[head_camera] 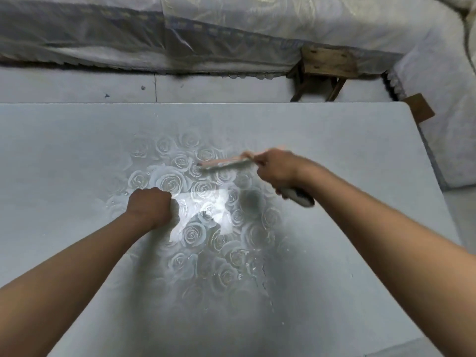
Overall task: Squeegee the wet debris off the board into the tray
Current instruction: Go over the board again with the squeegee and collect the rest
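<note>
**Squeegee blade down on the wet middle of the board**

Beyond the board's (64,150) far edge lies a strip of pale tiled floor (77,86). Past that stands a plastic-wrapped mattress (180,34), with a small wooden stool (327,65) tucked against it. A brown cardboard scrap (418,108) sits just off the board's far right corner. Nothing lies on the board between the two hands.

The board is pale grey and mostly matt. Its middle carries a wet patch (206,228) where a rose pattern shows through, with glare and stray droplets towards the near edge.

The left hand (150,206) rests as a fist on the left of the wet patch; whether it holds anything cannot be told. The right hand (277,168) is wrapped round the squeegee (226,160) over the board's right half. The pink blade reaches left from the hand and meets the far part of the wet patch, and the handle's end sticks out below the palm.
</note>
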`<act>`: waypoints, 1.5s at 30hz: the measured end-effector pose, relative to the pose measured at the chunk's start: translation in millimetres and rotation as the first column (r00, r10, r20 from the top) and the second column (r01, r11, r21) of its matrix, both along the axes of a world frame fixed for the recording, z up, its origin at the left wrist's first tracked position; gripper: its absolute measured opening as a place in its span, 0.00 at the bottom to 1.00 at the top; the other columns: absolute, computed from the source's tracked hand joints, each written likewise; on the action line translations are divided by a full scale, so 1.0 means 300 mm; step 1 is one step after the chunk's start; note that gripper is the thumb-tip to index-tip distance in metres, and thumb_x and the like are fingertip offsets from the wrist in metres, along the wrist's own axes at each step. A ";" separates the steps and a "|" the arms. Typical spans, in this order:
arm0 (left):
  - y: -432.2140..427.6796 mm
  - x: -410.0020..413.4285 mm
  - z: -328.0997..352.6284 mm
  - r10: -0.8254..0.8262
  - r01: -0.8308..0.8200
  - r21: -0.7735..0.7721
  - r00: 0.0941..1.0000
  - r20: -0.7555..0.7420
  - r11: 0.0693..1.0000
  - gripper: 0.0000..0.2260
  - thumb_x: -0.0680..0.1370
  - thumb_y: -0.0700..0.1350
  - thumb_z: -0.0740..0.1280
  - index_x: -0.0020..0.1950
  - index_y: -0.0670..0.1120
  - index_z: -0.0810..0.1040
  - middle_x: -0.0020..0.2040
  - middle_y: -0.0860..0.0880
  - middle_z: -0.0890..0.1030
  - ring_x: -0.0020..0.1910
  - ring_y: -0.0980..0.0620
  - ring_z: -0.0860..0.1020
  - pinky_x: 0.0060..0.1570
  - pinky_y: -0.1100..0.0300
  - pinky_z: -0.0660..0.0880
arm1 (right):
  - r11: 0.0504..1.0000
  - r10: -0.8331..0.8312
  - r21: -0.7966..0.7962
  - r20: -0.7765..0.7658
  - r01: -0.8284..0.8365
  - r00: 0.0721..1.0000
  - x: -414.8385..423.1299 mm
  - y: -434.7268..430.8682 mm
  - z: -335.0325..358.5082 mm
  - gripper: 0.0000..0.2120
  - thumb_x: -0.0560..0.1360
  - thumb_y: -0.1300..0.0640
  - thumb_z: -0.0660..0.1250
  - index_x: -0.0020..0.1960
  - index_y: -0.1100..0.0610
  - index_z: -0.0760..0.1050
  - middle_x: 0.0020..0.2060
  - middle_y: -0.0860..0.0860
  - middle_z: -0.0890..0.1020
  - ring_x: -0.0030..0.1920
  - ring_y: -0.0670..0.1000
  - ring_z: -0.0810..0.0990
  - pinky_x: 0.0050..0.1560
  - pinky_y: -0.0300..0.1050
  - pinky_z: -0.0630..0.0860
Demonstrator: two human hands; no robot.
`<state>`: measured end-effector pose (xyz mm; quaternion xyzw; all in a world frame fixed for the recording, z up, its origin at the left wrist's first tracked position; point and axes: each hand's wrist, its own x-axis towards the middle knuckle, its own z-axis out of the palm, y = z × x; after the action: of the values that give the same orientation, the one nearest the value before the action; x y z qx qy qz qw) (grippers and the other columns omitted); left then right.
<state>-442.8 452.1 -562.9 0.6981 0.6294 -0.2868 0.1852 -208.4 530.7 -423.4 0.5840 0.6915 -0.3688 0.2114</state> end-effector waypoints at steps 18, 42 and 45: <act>0.290 -0.337 -0.153 0.431 -0.428 0.111 0.902 -0.011 0.897 0.66 0.54 0.84 0.47 0.77 0.40 0.37 0.77 0.35 0.39 0.76 0.36 0.40 0.73 0.39 0.43 | 0.999 0.045 -0.026 0.022 -0.045 0.999 -0.236 0.251 -0.024 0.18 0.77 0.60 0.55 0.65 0.57 0.72 0.38 0.58 0.79 0.29 0.53 0.77 0.28 0.41 0.75; 0.258 -0.467 -0.215 0.548 -0.523 -0.212 0.832 0.084 0.826 0.67 0.43 0.86 0.42 0.62 0.46 0.14 0.61 0.43 0.13 0.61 0.42 0.14 0.66 0.32 0.35 | 0.710 0.678 0.162 0.107 -0.685 0.728 -0.671 0.576 -0.181 0.24 0.78 0.56 0.56 0.70 0.35 0.65 0.61 0.47 0.78 0.56 0.53 0.76 0.46 0.46 0.69; 0.253 -0.485 -0.230 0.528 -0.496 -0.211 0.838 0.139 0.842 0.67 0.43 0.86 0.44 0.63 0.47 0.15 0.62 0.43 0.13 0.60 0.43 0.13 0.66 0.31 0.35 | 0.766 0.629 0.063 0.134 -0.640 0.766 -0.565 0.595 -0.171 0.23 0.80 0.53 0.54 0.71 0.33 0.61 0.63 0.49 0.77 0.59 0.54 0.75 0.49 0.46 0.69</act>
<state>-588.1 528.1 -631.9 0.5099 0.7464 -0.2097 0.3727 -377.8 709.1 -474.7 0.3447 0.8545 -0.2077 0.3286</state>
